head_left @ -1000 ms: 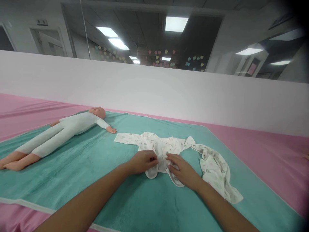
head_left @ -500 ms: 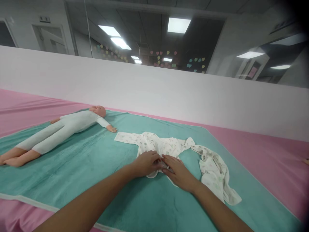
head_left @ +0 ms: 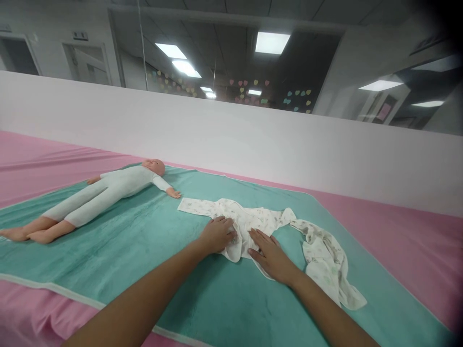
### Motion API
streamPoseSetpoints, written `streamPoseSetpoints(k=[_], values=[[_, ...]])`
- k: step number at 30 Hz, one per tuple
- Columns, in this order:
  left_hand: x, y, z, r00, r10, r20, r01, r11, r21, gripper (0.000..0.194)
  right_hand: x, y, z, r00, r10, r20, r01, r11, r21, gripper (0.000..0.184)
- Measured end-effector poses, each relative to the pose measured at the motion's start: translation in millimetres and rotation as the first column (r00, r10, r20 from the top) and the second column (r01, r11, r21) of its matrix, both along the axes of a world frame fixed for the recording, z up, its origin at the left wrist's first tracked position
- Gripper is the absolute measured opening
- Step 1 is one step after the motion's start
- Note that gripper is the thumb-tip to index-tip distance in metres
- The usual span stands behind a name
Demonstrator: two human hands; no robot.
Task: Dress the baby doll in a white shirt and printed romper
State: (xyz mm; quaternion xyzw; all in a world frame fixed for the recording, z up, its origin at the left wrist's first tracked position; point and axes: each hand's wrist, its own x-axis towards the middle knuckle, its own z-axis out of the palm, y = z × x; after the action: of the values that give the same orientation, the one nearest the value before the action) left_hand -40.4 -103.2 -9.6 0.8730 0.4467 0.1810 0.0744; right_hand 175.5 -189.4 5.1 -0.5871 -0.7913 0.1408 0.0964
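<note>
A white baby garment with a small grey print lies spread on a teal towel, its long sleeve reaching left. My left hand rests flat on its folded front, and my right hand lies flat on its lower edge a little to the right. Neither hand grips the cloth. A crumpled stretch of the same printed fabric trails off to the right, touching neither hand. A baby doll in a white suit lies on its back at the left, beyond my reach of the garment.
The teal towel lies over a pink sheet, whose surface shows beyond the towel's edges. A low white wall runs behind the sheet. Above it, glass panels show ceiling lights and paper hearts.
My hands have moved apart from the middle of the garment and now lie flat on it. The view has shifted slightly, and the garment itself looks much the same.
</note>
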Motion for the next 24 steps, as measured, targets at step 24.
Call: streamPoseSetpoints(k=[24], values=[[-54, 30, 25.0, 0.811, 0.364, 0.458, -0.375, 0.924, -0.069, 0.025, -23, 19, -7.6, 0.987, -0.143, -0.07, 0.151, 0.98, 0.129, 0.057]])
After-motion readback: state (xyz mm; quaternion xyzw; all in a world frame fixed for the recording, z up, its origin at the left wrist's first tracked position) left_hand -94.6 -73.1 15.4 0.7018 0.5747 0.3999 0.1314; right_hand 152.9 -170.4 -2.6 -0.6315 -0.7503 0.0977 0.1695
